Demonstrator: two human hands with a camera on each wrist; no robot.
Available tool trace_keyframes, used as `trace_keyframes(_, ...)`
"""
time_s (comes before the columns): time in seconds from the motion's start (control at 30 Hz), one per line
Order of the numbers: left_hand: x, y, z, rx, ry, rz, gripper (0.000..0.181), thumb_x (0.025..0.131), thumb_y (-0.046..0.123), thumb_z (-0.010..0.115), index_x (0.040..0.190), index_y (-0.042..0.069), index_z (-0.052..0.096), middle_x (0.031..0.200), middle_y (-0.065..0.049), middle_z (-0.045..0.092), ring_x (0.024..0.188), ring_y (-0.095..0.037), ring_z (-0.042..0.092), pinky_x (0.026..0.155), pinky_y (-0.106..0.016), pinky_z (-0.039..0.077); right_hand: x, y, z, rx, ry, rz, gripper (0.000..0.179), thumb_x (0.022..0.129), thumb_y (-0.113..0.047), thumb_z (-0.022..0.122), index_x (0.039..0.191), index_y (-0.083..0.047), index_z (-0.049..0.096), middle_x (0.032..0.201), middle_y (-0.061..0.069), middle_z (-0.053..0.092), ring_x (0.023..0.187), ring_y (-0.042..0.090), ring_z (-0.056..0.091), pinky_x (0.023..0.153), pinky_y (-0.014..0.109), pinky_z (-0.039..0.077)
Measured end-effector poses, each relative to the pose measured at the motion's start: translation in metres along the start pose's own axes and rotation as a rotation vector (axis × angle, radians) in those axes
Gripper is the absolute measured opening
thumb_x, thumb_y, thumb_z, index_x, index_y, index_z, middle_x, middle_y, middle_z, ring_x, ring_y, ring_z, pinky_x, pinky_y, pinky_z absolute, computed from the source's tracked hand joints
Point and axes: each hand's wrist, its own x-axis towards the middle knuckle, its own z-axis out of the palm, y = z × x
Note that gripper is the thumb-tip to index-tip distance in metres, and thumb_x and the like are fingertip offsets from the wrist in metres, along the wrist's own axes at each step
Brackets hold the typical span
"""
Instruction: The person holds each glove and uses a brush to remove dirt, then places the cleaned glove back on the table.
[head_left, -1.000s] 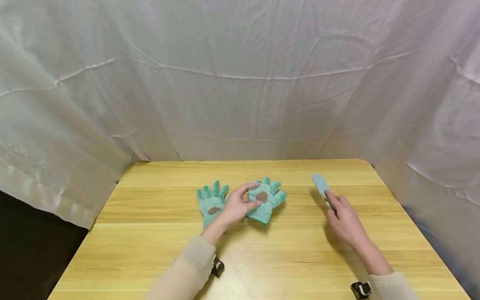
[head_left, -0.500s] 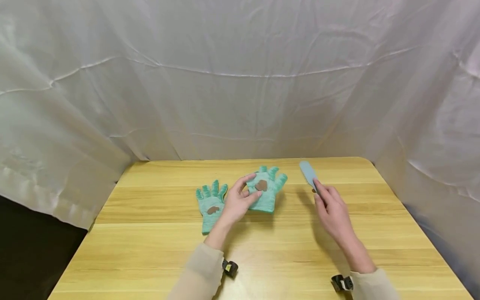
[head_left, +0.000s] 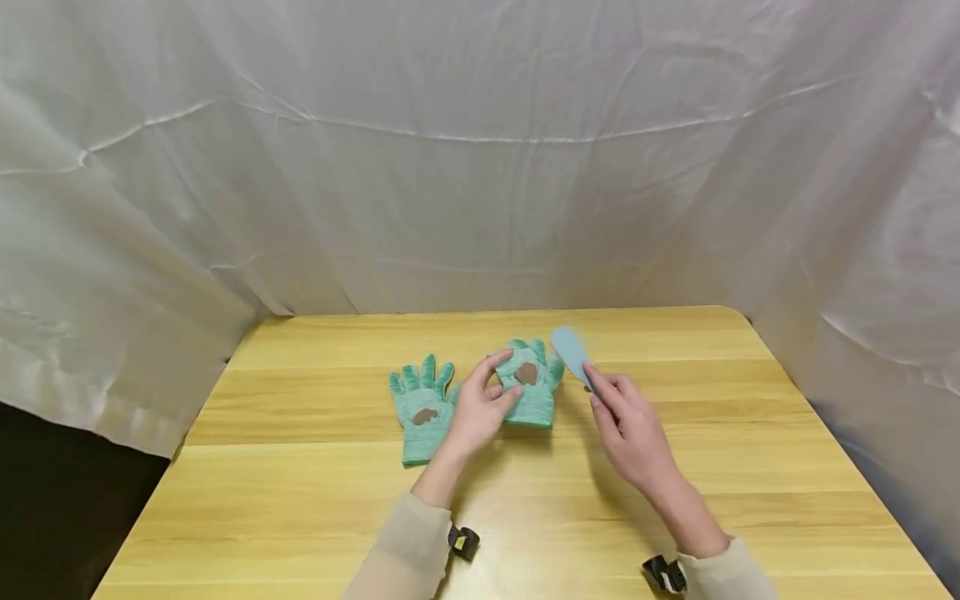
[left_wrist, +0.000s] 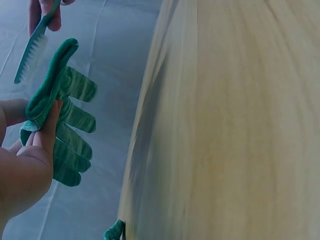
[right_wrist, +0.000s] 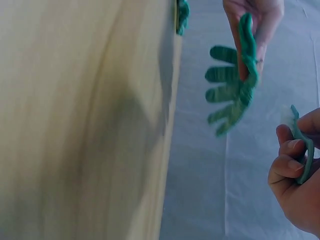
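Note:
My left hand pinches a green knitted glove by its side, thumb in front and fingers behind. The glove is raised over the table, and its palm side shows a brown patch. In the left wrist view its fingers splay out below the grip. My right hand grips the handle of a light blue brush, its head close to the right side of the held glove. White bristles show on the brush in the left wrist view. A second green glove, also brown-patched, lies flat left of my left hand.
The wooden table extends on both sides of the hands. A pale grey curtain hangs behind its far edge and along the sides. Small black devices are strapped at both wrists.
My left hand has lifted its glove off the table. My right hand has carried the brush leftward, up to the held glove. The other glove stays where it lay.

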Motion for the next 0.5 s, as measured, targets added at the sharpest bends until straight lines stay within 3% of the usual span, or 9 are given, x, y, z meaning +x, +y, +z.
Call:
trace_keyframes(0.07, 0.000, -0.001, 0.000, 0.004, 0.007, -0.009, 0.060, 0.099, 0.004, 0.068, 0.155, 0.011, 0.048, 0.164, -0.011, 0.039, 0.064, -0.009, 0.053, 0.056, -0.019, 0.047, -0.001, -0.003, 0.004, 0.010, -0.017, -0.006, 0.050, 0.094, 0.014, 0.061, 0.143, 0.003, 0.059, 0.109, 0.015, 0.066, 0.075, 0.009, 0.050, 0.063, 0.013, 0.039)
trace_keyframes(0.13, -0.001, -0.001, 0.001, 0.003, 0.009, -0.018, 0.060, 0.099, 0.005, 0.068, 0.155, 0.011, 0.048, 0.165, -0.007, 0.039, 0.098, -0.019, 0.067, 0.080, -0.023, 0.057, -0.003, -0.005, 0.008, 0.014, -0.030, -0.013, 0.051, 0.094, 0.015, 0.062, 0.143, 0.003, 0.059, 0.110, 0.015, 0.066, 0.076, 0.008, 0.050, 0.063, 0.013, 0.039)
trace_keyframes(0.17, -0.002, -0.001, 0.001, -0.001, 0.009, -0.018, 0.060, 0.099, 0.005, 0.068, 0.155, 0.011, 0.047, 0.165, -0.007, 0.038, 0.119, -0.026, 0.064, 0.095, -0.029, 0.056, -0.004, -0.006, 0.009, 0.013, -0.035, -0.017, 0.051, 0.094, 0.014, 0.062, 0.143, 0.003, 0.059, 0.110, 0.015, 0.066, 0.075, 0.008, 0.050, 0.062, 0.013, 0.039)
trace_keyframes(0.23, -0.003, -0.003, 0.002, -0.012, 0.006, -0.017, 0.059, 0.099, 0.004, 0.067, 0.155, 0.010, 0.047, 0.166, -0.008, 0.037, 0.146, -0.034, 0.042, 0.114, -0.040, 0.043, -0.006, -0.008, 0.013, 0.014, -0.045, -0.022, 0.052, 0.093, 0.014, 0.063, 0.144, 0.002, 0.059, 0.109, 0.014, 0.066, 0.076, 0.008, 0.049, 0.062, 0.015, 0.041)
trace_keyframes(0.27, -0.003, -0.003, 0.003, -0.020, 0.004, -0.014, 0.059, 0.100, 0.003, 0.067, 0.155, 0.010, 0.047, 0.166, -0.009, 0.036, 0.151, -0.036, 0.034, 0.117, -0.043, 0.037, -0.006, -0.008, 0.014, 0.014, -0.049, -0.024, 0.052, 0.093, 0.014, 0.064, 0.144, 0.002, 0.059, 0.109, 0.014, 0.066, 0.076, 0.008, 0.050, 0.062, 0.016, 0.042)
trace_keyframes(0.37, -0.003, -0.004, 0.004, -0.036, 0.000, -0.001, 0.058, 0.100, 0.002, 0.065, 0.155, 0.009, 0.046, 0.167, -0.014, 0.033, 0.147, -0.042, 0.038, 0.117, -0.048, 0.037, -0.008, -0.010, 0.019, 0.009, -0.068, -0.018, 0.052, 0.093, 0.012, 0.065, 0.144, 0.001, 0.059, 0.109, 0.011, 0.065, 0.074, 0.006, 0.048, 0.060, 0.019, 0.043)
trace_keyframes(0.5, -0.003, -0.004, 0.005, -0.035, -0.002, 0.004, 0.059, 0.100, 0.002, 0.064, 0.156, 0.009, 0.045, 0.167, -0.016, 0.032, 0.143, -0.043, 0.044, 0.111, -0.043, 0.044, -0.010, -0.010, 0.023, 0.006, -0.086, -0.002, 0.053, 0.094, 0.011, 0.065, 0.145, 0.000, 0.059, 0.109, 0.010, 0.065, 0.071, 0.003, 0.046, 0.058, 0.021, 0.043)
